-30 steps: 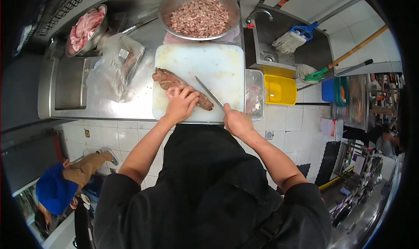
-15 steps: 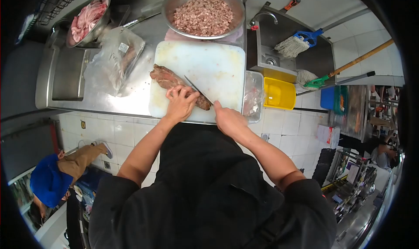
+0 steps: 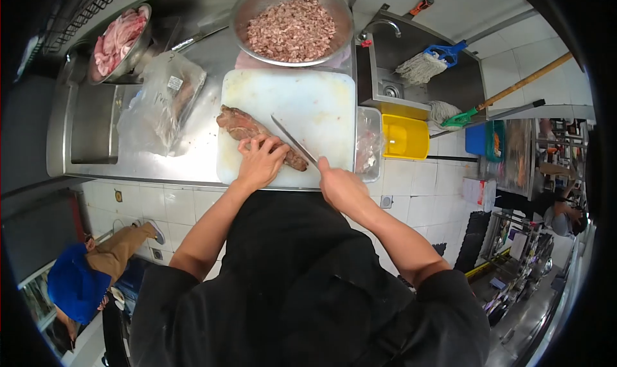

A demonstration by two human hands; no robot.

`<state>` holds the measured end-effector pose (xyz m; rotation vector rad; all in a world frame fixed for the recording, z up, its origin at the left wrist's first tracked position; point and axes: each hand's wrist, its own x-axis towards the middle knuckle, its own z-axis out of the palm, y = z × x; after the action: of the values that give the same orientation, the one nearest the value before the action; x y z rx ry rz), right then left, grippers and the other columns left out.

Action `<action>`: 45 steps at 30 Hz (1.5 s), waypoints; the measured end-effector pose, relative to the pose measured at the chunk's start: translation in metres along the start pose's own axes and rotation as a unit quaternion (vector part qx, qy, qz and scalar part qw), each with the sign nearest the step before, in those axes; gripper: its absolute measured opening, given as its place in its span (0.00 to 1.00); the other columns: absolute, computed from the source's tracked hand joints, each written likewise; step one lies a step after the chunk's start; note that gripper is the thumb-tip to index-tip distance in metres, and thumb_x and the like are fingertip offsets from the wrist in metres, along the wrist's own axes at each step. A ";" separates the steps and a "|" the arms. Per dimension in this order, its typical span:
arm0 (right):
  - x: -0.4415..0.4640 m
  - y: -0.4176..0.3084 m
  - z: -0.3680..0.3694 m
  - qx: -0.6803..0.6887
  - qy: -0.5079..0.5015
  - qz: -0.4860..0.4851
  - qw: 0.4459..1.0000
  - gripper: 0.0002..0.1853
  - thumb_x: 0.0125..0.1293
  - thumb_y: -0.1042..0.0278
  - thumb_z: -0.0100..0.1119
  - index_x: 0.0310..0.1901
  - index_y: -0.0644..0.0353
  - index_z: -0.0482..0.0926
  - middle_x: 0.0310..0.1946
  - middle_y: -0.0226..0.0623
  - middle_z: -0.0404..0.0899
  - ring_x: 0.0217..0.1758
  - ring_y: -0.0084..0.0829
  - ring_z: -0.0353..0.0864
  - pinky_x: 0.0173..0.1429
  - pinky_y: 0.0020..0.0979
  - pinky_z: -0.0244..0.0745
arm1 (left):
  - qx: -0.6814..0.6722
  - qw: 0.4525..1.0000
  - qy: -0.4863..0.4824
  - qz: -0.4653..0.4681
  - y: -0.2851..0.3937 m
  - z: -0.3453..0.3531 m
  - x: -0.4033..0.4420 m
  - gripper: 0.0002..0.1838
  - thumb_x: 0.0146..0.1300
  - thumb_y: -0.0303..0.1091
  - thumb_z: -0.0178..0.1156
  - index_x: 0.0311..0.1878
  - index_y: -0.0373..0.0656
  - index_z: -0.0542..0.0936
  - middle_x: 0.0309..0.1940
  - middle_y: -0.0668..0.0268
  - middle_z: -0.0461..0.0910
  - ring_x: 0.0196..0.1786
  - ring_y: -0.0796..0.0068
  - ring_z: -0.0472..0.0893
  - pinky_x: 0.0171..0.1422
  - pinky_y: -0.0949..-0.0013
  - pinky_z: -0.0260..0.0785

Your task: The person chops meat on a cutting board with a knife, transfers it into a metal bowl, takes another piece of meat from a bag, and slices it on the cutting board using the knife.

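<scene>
A long piece of brownish-red meat (image 3: 241, 124) lies diagonally on the white cutting board (image 3: 315, 100). My left hand (image 3: 260, 164) presses on its lower half, fingers bent and spread over the top. My right hand (image 3: 342, 186) is wrapped round the handle of a knife (image 3: 293, 140), which the fingers hide. The blade points up and left, alongside the right side of the meat. Whether its edge touches the meat, I cannot tell.
Behind the board stands a metal bowl of diced meat (image 3: 292, 29). A plastic bag (image 3: 160, 103) and a bowl of pale meat (image 3: 120, 40) are at left. Right are a clear container (image 3: 368, 145), a yellow bin (image 3: 405, 137) and a sink (image 3: 391, 89). A person (image 3: 80, 282) is at lower left.
The knife and my right hand have come left, closer to the meat, compared with one second ago. My left hand stays on the meat. The whole view has shifted slightly.
</scene>
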<state>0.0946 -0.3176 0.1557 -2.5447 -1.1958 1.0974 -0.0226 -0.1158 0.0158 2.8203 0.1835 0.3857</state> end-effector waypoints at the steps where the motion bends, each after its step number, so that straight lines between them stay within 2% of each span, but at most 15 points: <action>1: -0.018 -0.004 -0.011 -0.012 -0.014 -0.004 1.000 0.10 0.70 0.75 0.42 0.51 0.66 0.67 0.34 0.61 0.84 0.40 0.62 0.85 0.45 0.59 0.78 | 0.016 1.000 0.002 0.000 0.003 0.002 -0.004 0.11 0.69 0.43 0.62 0.54 0.63 0.82 0.57 0.72 0.73 0.65 0.56 0.66 0.64 0.37 0.48; 5: -0.027 -0.003 -0.003 -0.029 -0.081 0.055 0.995 0.10 0.69 0.76 0.43 0.50 0.66 0.67 0.34 0.60 0.85 0.40 0.63 0.86 0.46 0.59 0.78 | -0.016 1.000 0.021 -0.005 0.001 0.011 -0.008 0.12 0.69 0.42 0.62 0.54 0.63 0.82 0.56 0.73 0.73 0.65 0.57 0.66 0.63 0.36 0.49; 7: 0.005 0.010 0.039 -0.003 0.058 -0.025 0.998 0.13 0.67 0.73 0.49 0.51 0.66 0.66 0.30 0.60 0.83 0.34 0.64 0.84 0.40 0.59 0.77 | -0.029 0.999 0.036 -0.010 0.003 0.012 -0.010 0.12 0.68 0.42 0.62 0.54 0.64 0.82 0.56 0.73 0.73 0.64 0.57 0.66 0.63 0.37 0.49; 11: 0.032 0.002 0.038 -0.002 0.063 -0.027 0.998 0.15 0.67 0.73 0.50 0.53 0.67 0.67 0.32 0.61 0.84 0.35 0.63 0.85 0.41 0.59 0.77 | -0.006 0.999 0.030 -0.010 0.000 0.014 -0.009 0.14 0.65 0.43 0.64 0.54 0.68 0.83 0.56 0.76 0.75 0.64 0.60 0.67 0.63 0.41 0.50; 14: -0.011 0.002 0.021 -0.027 -0.027 0.007 0.999 0.16 0.70 0.75 0.43 0.57 0.68 0.67 0.37 0.62 0.85 0.43 0.61 0.87 0.48 0.58 0.79 | -0.018 0.999 0.037 -0.012 -0.002 0.018 -0.011 0.14 0.65 0.44 0.64 0.54 0.68 0.82 0.56 0.77 0.75 0.64 0.60 0.68 0.63 0.41 0.50; 16: -0.005 0.021 0.050 0.005 0.028 -0.007 1.000 0.18 0.67 0.73 0.49 0.57 0.71 0.66 0.31 0.62 0.84 0.35 0.63 0.84 0.42 0.61 0.76 | -0.012 1.000 0.025 -0.014 -0.002 0.019 -0.010 0.14 0.65 0.44 0.64 0.54 0.69 0.83 0.56 0.77 0.75 0.64 0.59 0.68 0.63 0.40 0.50; 20: 0.058 0.018 0.060 0.021 0.088 -0.046 0.995 0.17 0.67 0.73 0.48 0.56 0.70 0.66 0.30 0.62 0.83 0.34 0.64 0.83 0.40 0.61 0.76 | -0.003 1.000 0.017 -0.017 -0.006 0.014 -0.008 0.13 0.66 0.44 0.63 0.54 0.67 0.83 0.56 0.77 0.75 0.64 0.59 0.68 0.63 0.40 0.50; 24: 0.001 -0.001 0.009 0.018 0.063 -0.039 0.997 0.15 0.67 0.73 0.48 0.53 0.68 0.66 0.28 0.61 0.82 0.33 0.65 0.83 0.38 0.60 0.76 | -0.046 0.998 0.038 -0.005 -0.005 0.013 -0.006 0.11 0.67 0.43 0.62 0.51 0.61 0.83 0.55 0.74 0.75 0.64 0.58 0.67 0.62 0.42 0.49; 26: -0.028 -0.008 -0.008 -0.019 -0.060 0.029 0.998 0.20 0.66 0.76 0.48 0.60 0.63 0.65 0.32 0.60 0.84 0.38 0.62 0.86 0.44 0.58 0.79 | -0.045 0.998 0.035 -0.019 -0.003 0.016 -0.009 0.11 0.68 0.43 0.62 0.52 0.61 0.83 0.55 0.73 0.75 0.63 0.58 0.68 0.62 0.42 0.49; 30: -0.009 -0.004 0.026 -0.008 -0.032 0.052 0.998 0.15 0.67 0.76 0.48 0.55 0.65 0.66 0.32 0.60 0.84 0.38 0.62 0.86 0.43 0.59 0.79 | -0.041 0.998 0.041 -0.009 -0.006 0.017 -0.010 0.11 0.68 0.43 0.63 0.52 0.62 0.83 0.55 0.75 0.75 0.63 0.59 0.68 0.61 0.42 0.50; 33: 0.032 -0.001 0.041 -0.005 0.053 -0.029 0.998 0.13 0.69 0.75 0.45 0.54 0.66 0.66 0.34 0.62 0.84 0.40 0.63 0.86 0.43 0.58 0.79 | -0.038 0.998 0.045 -0.009 -0.004 0.018 -0.009 0.11 0.67 0.43 0.63 0.51 0.62 0.83 0.54 0.75 0.75 0.63 0.60 0.68 0.61 0.42 0.51; 36: 0.007 0.000 0.026 -0.007 0.027 -0.024 0.999 0.13 0.71 0.73 0.41 0.54 0.67 0.66 0.35 0.63 0.84 0.40 0.63 0.86 0.44 0.59 0.79 | -0.040 0.998 0.045 0.005 -0.007 0.016 -0.010 0.11 0.67 0.42 0.64 0.51 0.61 0.83 0.54 0.74 0.75 0.63 0.59 0.68 0.61 0.41 0.51; 39: -0.013 0.009 0.035 -0.008 -0.054 0.052 0.997 0.14 0.69 0.75 0.44 0.54 0.68 0.66 0.33 0.62 0.84 0.39 0.62 0.86 0.43 0.59 0.78 | -0.042 0.998 0.046 -0.007 -0.004 0.021 -0.011 0.10 0.67 0.42 0.64 0.51 0.61 0.83 0.54 0.74 0.75 0.64 0.59 0.68 0.61 0.41 0.51; 41: 0.027 0.023 0.076 0.011 0.068 -0.018 0.997 0.14 0.67 0.77 0.47 0.53 0.68 0.66 0.31 0.60 0.84 0.36 0.62 0.85 0.42 0.59 0.78 | -0.043 0.998 0.047 -0.009 -0.004 0.019 -0.011 0.10 0.67 0.42 0.64 0.51 0.61 0.83 0.54 0.74 0.75 0.64 0.60 0.68 0.61 0.41 0.51; 45: 0.036 0.006 0.051 0.033 0.080 -0.030 0.996 0.15 0.65 0.77 0.49 0.54 0.68 0.66 0.31 0.60 0.84 0.36 0.62 0.85 0.41 0.59 0.78 | -0.060 0.997 0.051 0.004 -0.006 0.016 -0.016 0.10 0.67 0.41 0.63 0.51 0.58 0.82 0.54 0.72 0.75 0.63 0.60 0.68 0.62 0.42 0.51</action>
<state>0.0804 -0.3056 0.0956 -2.4762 -1.1664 0.8867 -0.0337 -0.1171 -0.0043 2.6860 0.1642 0.5249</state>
